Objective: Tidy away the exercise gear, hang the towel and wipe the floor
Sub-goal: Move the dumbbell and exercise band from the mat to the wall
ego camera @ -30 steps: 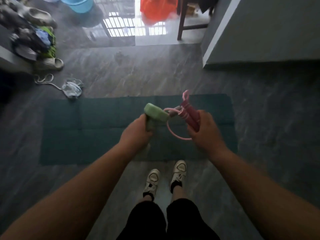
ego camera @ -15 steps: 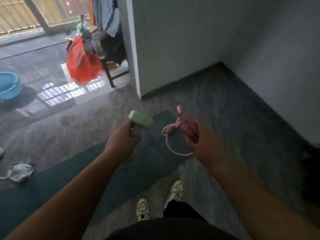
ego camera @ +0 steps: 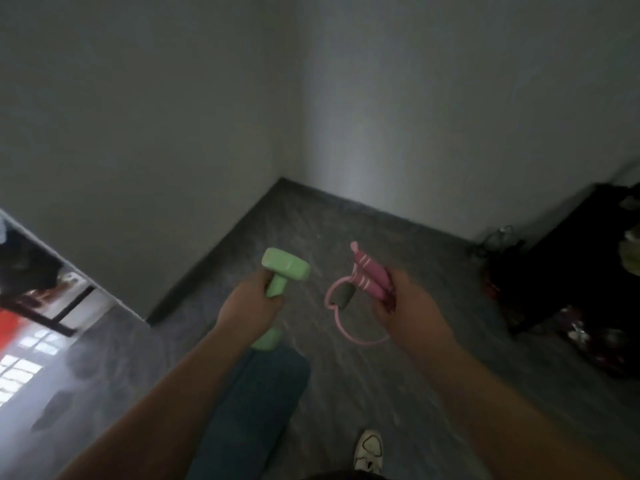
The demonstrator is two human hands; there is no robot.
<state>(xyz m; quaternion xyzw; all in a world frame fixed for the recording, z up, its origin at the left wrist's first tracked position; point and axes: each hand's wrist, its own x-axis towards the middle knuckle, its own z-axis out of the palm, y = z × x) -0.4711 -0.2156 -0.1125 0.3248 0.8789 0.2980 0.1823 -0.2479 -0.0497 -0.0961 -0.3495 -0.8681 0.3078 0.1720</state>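
Whole view swung round to the right since half a second back: mostly bare grey walls [ego camera: 450, 98] meeting in a corner now, with the window, blue tub and crumpled cloth gone from sight and only a sliver of the orange bag [ego camera: 14, 327] left at the far left edge. Grey floor [ego camera: 398, 393] running into that corner. Dark stand [ego camera: 588, 271] with clutter now showing at the right edge. Teal mat [ego camera: 256, 403] down to one end, poking up between the forearms, versus the long strip seen before. One white shoe [ego camera: 369, 448] visible instead of two.

Same grip on both things as before. Left hand [ego camera: 247, 308] wrapped tight round the bar of the green dumbbell [ego camera: 282, 275], upper head sticking out above the fingers [ego camera: 273, 301], lower head poking out below the wrist, over the mat end. Right hand [ego camera: 407, 311] with fingers curled round the two pink handles of the skipping rope [ego camera: 367, 275], handle tips pointing up-left past the knuckles, a pink loop of cord hanging under the hand, well off the floor. Both things held at about the same height, a small gap between them.
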